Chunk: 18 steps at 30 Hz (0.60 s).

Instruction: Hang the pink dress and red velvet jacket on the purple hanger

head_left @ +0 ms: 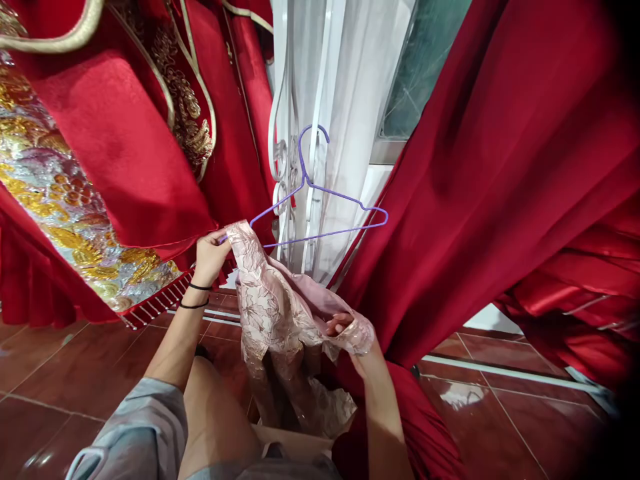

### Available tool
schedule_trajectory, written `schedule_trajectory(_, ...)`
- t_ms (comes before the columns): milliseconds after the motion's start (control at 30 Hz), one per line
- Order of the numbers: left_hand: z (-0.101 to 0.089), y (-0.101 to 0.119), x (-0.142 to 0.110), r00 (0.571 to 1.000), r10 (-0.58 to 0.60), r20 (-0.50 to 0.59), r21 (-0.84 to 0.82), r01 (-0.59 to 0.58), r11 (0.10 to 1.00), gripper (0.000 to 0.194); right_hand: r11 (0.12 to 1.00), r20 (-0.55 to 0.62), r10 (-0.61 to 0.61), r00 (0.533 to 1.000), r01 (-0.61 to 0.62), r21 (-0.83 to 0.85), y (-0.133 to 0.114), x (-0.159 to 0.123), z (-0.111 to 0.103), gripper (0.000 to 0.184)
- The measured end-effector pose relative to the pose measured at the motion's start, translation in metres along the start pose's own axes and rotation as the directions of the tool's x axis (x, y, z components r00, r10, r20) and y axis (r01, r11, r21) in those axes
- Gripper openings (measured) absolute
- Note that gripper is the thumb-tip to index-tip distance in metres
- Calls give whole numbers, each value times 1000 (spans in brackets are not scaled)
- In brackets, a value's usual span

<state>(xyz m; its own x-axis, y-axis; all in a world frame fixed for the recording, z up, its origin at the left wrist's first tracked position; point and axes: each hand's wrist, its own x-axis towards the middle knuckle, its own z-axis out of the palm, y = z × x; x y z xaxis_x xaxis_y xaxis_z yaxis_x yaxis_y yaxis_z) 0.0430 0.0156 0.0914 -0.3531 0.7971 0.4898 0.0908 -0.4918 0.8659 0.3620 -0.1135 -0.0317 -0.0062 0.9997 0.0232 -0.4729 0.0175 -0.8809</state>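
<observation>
Grey left sleeve (150, 420) and bare thigh (215, 413) fill the foreground as a person holds up a pale pink dress (270, 303) patterned in metallic floral brocade, its lower part falling beside the leg. The left hand (213, 257), two dark bands (196, 306) at its wrist, pinches the left end of a purple hanger (336, 193), where the near shoulder strap (245, 243) lies over the frame. The right hand (340, 325) reaches up through the opposite shoulder opening (363, 333), fingers loosely curled inside the neckline; whether they grip any fabric cannot be told. The hanger's long axis runs left to right, its right end tipped slightly upward and standing bare, beyond the right hand and a little to its right. Of the two hands, the right is nearer that end, and the shoulder opening about its wrist sits below it, well apart from the frame. Behind the hook (301, 143) stands a white scrollwork grille (280, 160); whether the hook rests on it is unclear. Gold-trimmed red robes (120, 133) hang to the left and a deep red drape (475, 167) to the right, above a glossy tiled floor (45, 373)
</observation>
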Motion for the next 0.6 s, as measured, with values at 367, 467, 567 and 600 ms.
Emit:
schedule_trajectory(367,1,5,-10,979,202,22,6,-202,979,15,933,-258,-358,897,354,-64,-48,51,-45,52)
schedule_trajectory(467,3,6,-3,991,120,55,-154,-110,982,22,951,-247,-298,922,310,12,-74,85,-50,41)
schedule_trajectory(567,1,9,-2,992,95,83,-100,-87,991,37,943,-173,-331,928,330,-35,-107,105,-57,32)
schedule_trajectory(600,0,10,-2,992,103,72,-66,-98,993,38,932,-132,-363,922,357,-66,-118,108,-58,32)
